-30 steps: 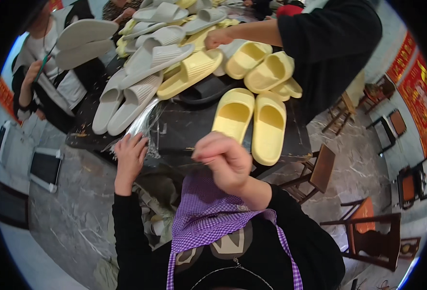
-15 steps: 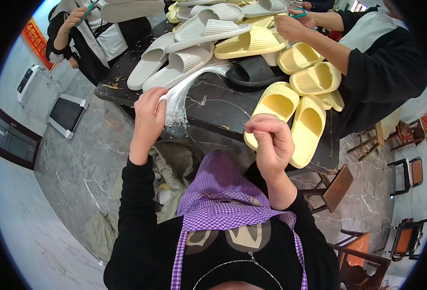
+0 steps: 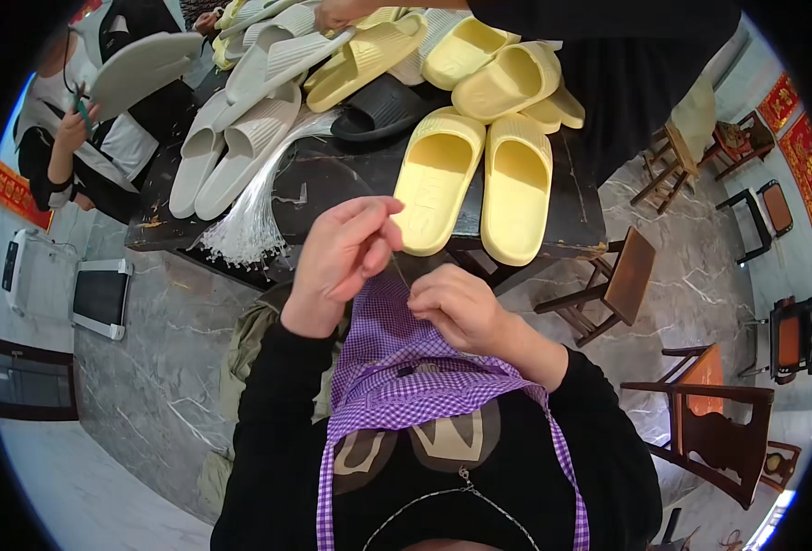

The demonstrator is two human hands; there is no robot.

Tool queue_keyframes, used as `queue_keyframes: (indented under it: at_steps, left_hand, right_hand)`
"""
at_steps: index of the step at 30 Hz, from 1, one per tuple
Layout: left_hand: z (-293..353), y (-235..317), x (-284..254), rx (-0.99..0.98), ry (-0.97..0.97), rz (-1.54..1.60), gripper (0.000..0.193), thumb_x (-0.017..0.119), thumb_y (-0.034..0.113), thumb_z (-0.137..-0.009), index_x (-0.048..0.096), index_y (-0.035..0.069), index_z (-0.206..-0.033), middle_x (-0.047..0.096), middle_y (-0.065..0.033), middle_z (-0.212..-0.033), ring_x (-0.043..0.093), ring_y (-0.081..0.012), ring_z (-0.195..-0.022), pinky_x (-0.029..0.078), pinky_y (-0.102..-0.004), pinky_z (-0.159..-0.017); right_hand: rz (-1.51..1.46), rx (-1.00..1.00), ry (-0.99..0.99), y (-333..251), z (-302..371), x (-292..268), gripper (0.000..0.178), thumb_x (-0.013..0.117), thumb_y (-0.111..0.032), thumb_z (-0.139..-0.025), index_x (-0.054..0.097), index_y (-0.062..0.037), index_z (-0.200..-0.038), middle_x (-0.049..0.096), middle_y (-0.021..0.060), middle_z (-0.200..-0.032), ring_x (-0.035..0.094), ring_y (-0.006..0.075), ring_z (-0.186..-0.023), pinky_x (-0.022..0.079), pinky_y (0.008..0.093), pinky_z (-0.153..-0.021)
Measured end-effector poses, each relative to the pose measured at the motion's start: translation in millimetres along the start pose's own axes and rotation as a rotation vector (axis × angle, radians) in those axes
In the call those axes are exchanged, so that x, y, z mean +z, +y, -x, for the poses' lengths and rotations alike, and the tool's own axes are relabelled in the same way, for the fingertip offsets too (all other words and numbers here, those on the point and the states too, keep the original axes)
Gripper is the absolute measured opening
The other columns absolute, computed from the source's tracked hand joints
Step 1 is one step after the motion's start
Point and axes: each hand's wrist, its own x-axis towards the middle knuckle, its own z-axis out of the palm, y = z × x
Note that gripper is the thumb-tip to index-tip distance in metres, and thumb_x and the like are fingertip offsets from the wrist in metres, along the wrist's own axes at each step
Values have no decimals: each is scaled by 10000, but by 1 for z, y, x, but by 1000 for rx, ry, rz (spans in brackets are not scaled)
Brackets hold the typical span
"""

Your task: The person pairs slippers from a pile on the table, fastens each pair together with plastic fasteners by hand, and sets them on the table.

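Both hands are raised in front of my apron, close together, near the table's front edge. My left hand has its fingers curled toward the thumb. My right hand, lower and nearer to me, is closed in a pinch. A thin clear strand runs faintly between their fingertips; its ends are hidden. Just beyond the hands, a pair of yellow slippers, the left one and the right one, lies with heels toward me. A bundle of clear plastic strands hangs over the front edge at left.
Grey slippers, a black slipper and more yellow slippers crowd the dark table. At far left a co-worker's hand holds green-handled scissors. Another person's dark sleeve reaches across the back. A wooden stool stands at right.
My left hand has left the strand bundle and moved right, toward my right hand. My right hand has come lower and left. The view has shifted right; the co-worker's arm at right now reaches farther across.
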Motion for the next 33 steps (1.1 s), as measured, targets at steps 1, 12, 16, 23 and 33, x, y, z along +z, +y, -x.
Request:
queue_keyframes:
  at_steps: [1, 12, 16, 23, 33]
  left_hand:
    - [-8, -4, 6, -57, -28, 7, 205, 485, 134, -926, 547, -45, -1005, 574, -68, -677, 379, -56, -409, 281, -188, -372]
    - [-37, -37, 50, -512, -285, -24, 184, 468, 116, -926, 562, -42, -935, 415, 13, -529, 292, -37, -382, 230, -187, -354]
    - [-26, -32, 66, -613, -247, -50, 193, 451, 114, -932, 560, -44, -920, 395, 19, -519, 264, -37, -380, 215, -192, -350]
    - [-32, -40, 83, -677, -323, -6, 182, 440, 88, -921, 545, -61, -929, 407, 5, -526, 264, -43, -376, 200, -196, -348]
    - [-59, -47, 79, -644, -314, 34, 177, 447, 83, -917, 552, -59, -917, 391, 13, -522, 256, -38, -376, 200, -191, -345]
  right_hand:
    - [-13, 13, -38, -2, 7, -3, 220, 662, 51, -676, 573, -10, -868, 596, 113, -841, 578, 257, -716, 466, 323, -627]
    - [-110, 113, -260, -18, 20, -81, 200, 662, -39, -736, 580, -10, -916, 593, 109, -874, 574, 281, -765, 465, 347, -662]
    - [47, 282, -28, -8, 24, -136, 107, 611, -19, -782, 613, 15, -883, 603, 95, -885, 585, 196, -790, 464, 299, -688]
    - [206, 670, 171, 98, 8, -177, 305, 618, -40, -754, 578, 17, -1051, 605, 102, -946, 569, 200, -850, 452, 275, -785]
    - [587, 578, -245, 125, -9, -165, 615, 670, -253, -731, 461, -37, -1267, 524, 189, -1185, 441, 342, -1097, 371, 382, -958]
